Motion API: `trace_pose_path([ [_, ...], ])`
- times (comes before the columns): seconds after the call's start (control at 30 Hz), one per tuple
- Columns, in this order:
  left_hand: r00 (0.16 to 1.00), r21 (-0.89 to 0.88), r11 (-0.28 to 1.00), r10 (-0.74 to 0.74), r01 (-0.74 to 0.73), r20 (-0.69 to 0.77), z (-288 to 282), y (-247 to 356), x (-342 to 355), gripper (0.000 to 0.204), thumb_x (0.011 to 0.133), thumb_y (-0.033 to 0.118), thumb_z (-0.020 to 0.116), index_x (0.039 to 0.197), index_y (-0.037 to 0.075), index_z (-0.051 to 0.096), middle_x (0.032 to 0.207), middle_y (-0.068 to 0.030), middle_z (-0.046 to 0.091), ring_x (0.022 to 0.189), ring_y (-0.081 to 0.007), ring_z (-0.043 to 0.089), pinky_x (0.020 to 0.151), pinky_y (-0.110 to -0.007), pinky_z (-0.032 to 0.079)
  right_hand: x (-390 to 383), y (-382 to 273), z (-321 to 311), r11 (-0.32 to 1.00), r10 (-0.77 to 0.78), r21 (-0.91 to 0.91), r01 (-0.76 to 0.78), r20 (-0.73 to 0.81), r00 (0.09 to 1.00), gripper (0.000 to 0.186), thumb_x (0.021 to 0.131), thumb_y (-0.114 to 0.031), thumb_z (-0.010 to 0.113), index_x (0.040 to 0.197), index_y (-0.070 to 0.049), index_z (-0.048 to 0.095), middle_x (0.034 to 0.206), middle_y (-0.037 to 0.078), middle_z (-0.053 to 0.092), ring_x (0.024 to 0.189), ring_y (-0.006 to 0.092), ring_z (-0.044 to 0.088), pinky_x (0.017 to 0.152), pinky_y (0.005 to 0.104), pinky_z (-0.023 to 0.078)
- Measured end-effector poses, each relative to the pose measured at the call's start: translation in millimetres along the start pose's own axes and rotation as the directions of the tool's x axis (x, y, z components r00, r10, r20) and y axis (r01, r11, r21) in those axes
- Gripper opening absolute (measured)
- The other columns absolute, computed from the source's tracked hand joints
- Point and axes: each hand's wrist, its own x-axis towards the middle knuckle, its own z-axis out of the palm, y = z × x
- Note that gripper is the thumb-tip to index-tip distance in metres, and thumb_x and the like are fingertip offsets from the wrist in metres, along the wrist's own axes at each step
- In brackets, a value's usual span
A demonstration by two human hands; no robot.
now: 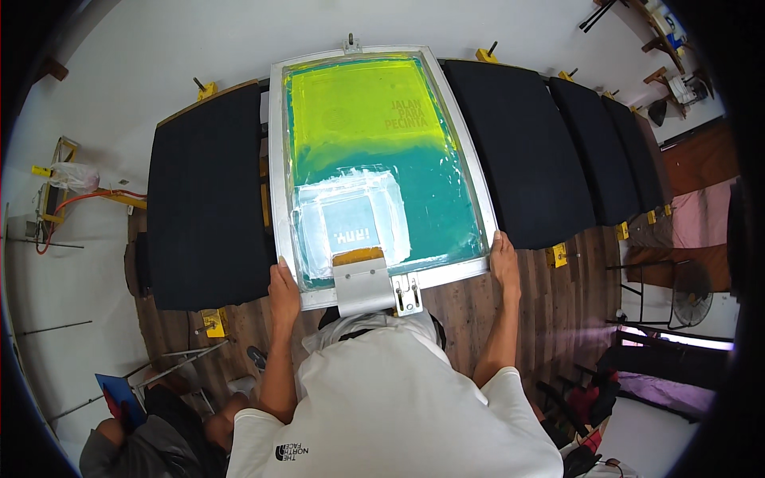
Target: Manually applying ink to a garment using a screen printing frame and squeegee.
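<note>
A screen-printing screen (374,143) in an aluminium frame lies centred before me, its mesh yellow-green at the far half and teal at the near half, with a white patch at the near left. My left hand (284,291) is wrapped round the frame's near-left corner. My right hand (503,259) grips the near-right corner. A squeegee (358,291) with a silver handle and brown blade rests on the near edge between my hands, beside a metal bracket (407,293).
Black-covered platens (199,199) flank the screen on both sides, with yellow clamps (560,253) along them. Another person (143,438) is at lower left near a metal rack. A fan (692,295), a chair and shelving stand at right. An orange hose (111,193) hangs at left.
</note>
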Motion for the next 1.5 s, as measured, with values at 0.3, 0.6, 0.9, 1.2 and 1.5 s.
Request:
trace_pose_path([
  [0.3,1.000,0.017,1.000,0.005,-0.005,0.001,-3.7,4.5,-1.7,0.052,0.108,0.041,0.028,0.103,-0.005,0.051,0.094,-0.0302,0.060,0.089,-0.0456,0.060,0.081,-0.047,0.046,-0.8,0.1,-2.0,1.000,0.006,-0.016,-0.006,0.009,1.000,0.054,0.106,-0.040,0.024,0.126,-0.001,0.056,0.120,0.031,0.060,0.112,0.0519,0.053,0.096,0.0539,0.042],
  [0.6,0.999,0.048,0.998,-0.029,0.028,0.025,-7.0,10.0,-5.0,0.053,0.108,0.042,0.027,0.103,-0.005,0.051,0.095,-0.0310,0.061,0.091,-0.0474,0.060,0.080,-0.048,0.046,0.2,4.1,-4.0,1.000,0.018,-0.008,-0.018,0.020,1.000,0.054,0.106,-0.040,0.024,0.127,-0.001,0.055,0.120,0.031,0.060,0.113,0.0516,0.053,0.097,0.0536,0.042],
  [0.9,0.999,0.082,0.996,0.037,-0.034,-0.037,-14.1,12.9,-5.2,0.052,0.108,0.040,0.028,0.101,-0.005,0.052,0.092,-0.0323,0.063,0.089,-0.0506,0.061,0.077,-0.050,0.047,0.0,-7.0,-11.6,0.999,0.033,0.010,-0.033,0.017,0.999,0.062,0.105,-0.046,0.025,0.119,0.003,0.060,0.117,0.033,0.060,0.112,0.0515,0.054,0.095,0.0526,0.043],
  [1.2,0.996,0.022,0.999,0.049,-0.048,-0.072,-26.6,20.7,-10.8,0.056,0.108,0.041,0.030,0.100,-0.008,0.057,0.093,-0.0320,0.063,0.088,-0.0487,0.061,0.079,-0.049,0.046,1.9,-4.7,-12.3,0.996,0.050,0.071,-0.049,-0.011,0.999,0.077,0.102,-0.060,0.028,0.107,0.007,0.066,0.103,0.033,0.065,0.103,0.0482,0.061,0.091,0.0486,0.045],
  [1.5,0.995,0.050,0.999,0.007,-0.001,-0.103,-35.9,33.9,-16.8,0.058,0.108,0.041,0.029,0.106,-0.010,0.058,0.097,-0.0334,0.064,0.091,-0.0487,0.061,0.082,-0.049,0.046,-2.5,-9.6,-18.4,0.987,0.095,0.130,-0.096,0.014,0.995,0.073,0.103,-0.057,0.034,0.101,0.008,0.066,0.091,0.029,0.066,0.087,0.0375,0.064,0.082,0.0441,0.047],
])
